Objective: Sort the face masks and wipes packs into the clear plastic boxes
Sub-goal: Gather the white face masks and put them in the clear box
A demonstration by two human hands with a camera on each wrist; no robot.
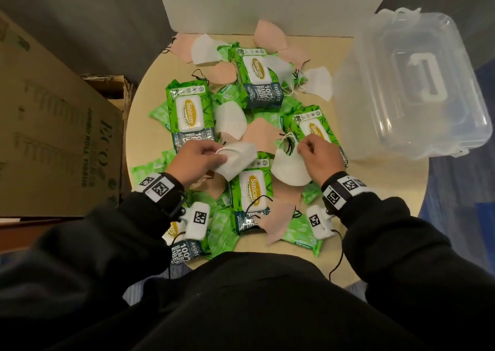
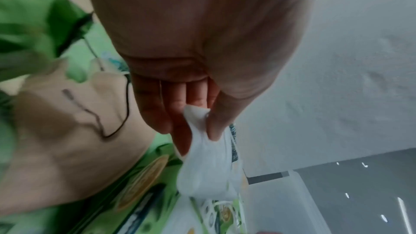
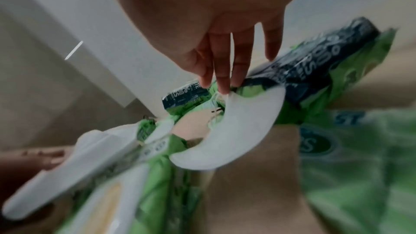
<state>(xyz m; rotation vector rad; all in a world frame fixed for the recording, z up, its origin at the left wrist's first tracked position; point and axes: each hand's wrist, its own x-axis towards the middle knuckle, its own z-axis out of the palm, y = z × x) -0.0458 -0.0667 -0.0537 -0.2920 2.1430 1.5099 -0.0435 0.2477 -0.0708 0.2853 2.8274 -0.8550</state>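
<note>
Head view: the clear box (image 1: 417, 82) sits lidded at the table's (image 1: 375, 173) right edge (contents too hazy to tell). Masks and wipes packs (image 1: 190, 113) litter the table. The left hand (image 1: 198, 157) pinches a white mask (image 1: 237, 159); the right hand (image 1: 318, 155) pinches the edge of another mask (image 1: 288, 168).

Masks (image 1: 230, 119) and wipes packs (image 1: 190, 109) scattered across table (image 1: 375, 173); plastic box (image 1: 412, 82) right; cardboard carton (image 1: 53, 125) left.
</note>
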